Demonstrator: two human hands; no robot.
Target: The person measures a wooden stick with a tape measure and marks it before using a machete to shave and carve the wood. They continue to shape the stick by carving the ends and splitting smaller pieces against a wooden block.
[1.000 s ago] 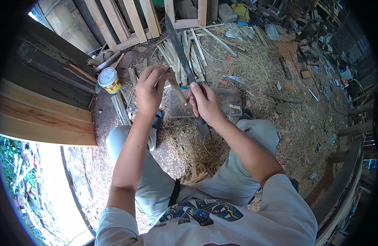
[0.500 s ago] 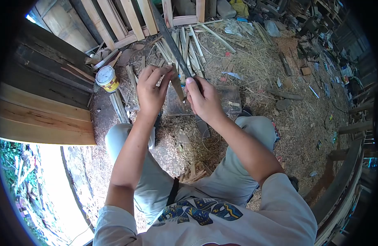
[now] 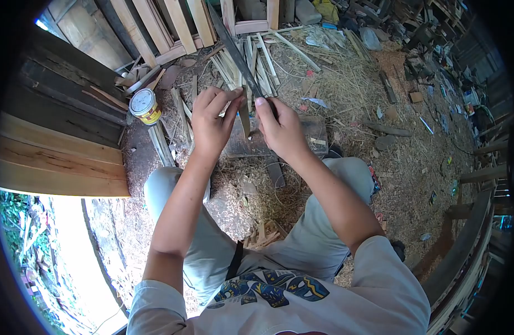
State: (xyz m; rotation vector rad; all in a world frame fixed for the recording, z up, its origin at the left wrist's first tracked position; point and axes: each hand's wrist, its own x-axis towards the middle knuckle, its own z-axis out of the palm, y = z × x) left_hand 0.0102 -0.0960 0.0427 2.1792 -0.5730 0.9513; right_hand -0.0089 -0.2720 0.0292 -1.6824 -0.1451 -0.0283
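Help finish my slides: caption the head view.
Left hand pinches a strip; right hand grips a long knife.

The left hand [image 3: 212, 118] pinches just left of the frame's upper centre, the right hand [image 3: 281, 128] is curled tight right of it, bare forearms [image 3: 183, 192] angling inward.

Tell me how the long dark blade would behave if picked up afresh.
The long dark blade is probably stiff: it runs out from the right hand with no visible sag. It may feel heavy toward the tip, since most of its visible length lies beyond the grip. Looking flat, it seems unlikely to roll.
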